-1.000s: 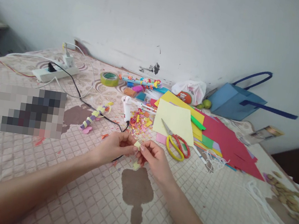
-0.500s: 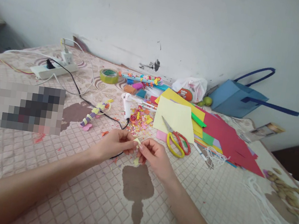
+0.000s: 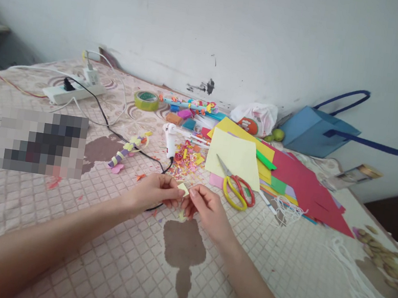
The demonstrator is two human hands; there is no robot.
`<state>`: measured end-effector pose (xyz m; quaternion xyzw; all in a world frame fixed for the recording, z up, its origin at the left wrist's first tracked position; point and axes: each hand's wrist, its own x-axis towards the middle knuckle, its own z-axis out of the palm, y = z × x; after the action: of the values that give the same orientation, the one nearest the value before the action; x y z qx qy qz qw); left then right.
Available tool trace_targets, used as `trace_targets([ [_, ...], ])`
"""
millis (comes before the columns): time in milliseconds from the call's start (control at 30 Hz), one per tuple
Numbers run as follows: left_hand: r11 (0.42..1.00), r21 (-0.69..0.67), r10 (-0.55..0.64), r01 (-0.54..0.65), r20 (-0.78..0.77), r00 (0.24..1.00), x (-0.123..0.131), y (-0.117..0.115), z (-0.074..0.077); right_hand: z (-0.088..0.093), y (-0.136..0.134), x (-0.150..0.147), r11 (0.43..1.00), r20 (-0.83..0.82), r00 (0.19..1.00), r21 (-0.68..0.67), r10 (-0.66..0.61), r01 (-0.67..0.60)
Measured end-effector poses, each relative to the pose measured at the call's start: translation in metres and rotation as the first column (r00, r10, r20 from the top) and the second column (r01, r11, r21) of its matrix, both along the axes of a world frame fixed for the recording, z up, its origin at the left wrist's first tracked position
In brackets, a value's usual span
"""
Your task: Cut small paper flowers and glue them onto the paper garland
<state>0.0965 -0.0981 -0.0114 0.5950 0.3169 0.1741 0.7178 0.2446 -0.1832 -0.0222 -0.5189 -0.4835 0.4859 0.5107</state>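
Observation:
A small piece of pale yellow paper is pinched between the fingertips of my left hand. My right hand is closed at the paper's other edge, thumb and forefinger pressed on it. Another pale yellow scrap shows just under the fingers; whether it is joined to the held piece I cannot tell. Beyond the hands stands a white glue gun with a black cord. Red-and-yellow-handled scissors lie to the right, their blades over a pale yellow sheet.
Colourful paper scraps are heaped by the glue gun. A purple-and-yellow wrapped stick lies left. Farther back are a tape roll, a power strip and a blue bag. Red sheets and white string lie right.
The small paper has turned between my fingers and shows more of its flat face. My fingertips are slightly farther apart. The whole view has shifted a little.

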Motion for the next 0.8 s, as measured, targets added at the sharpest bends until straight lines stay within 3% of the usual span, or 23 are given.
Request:
trace_targets([
  [233,0.995,-0.095,-0.010,0.010,0.006,1.000,-0.0012,0.0007,-0.0009,0.0019,-0.0003,-0.0011,1.000,-0.079,0.997,-0.006,0.002,-0.003],
  [600,0.996,0.080,-0.035,0.034,0.011,0.999,-0.0021,-0.0005,-0.0033,-0.0032,0.0006,0.0010,1.000,0.000,1.000,0.010,-0.012,0.012],
  [800,0.989,0.147,-0.031,0.031,0.000,1.000,-0.0018,0.0013,0.0029,-0.0025,0.0000,0.0010,1.000,0.041,0.999,-0.002,0.013,-0.013],
])
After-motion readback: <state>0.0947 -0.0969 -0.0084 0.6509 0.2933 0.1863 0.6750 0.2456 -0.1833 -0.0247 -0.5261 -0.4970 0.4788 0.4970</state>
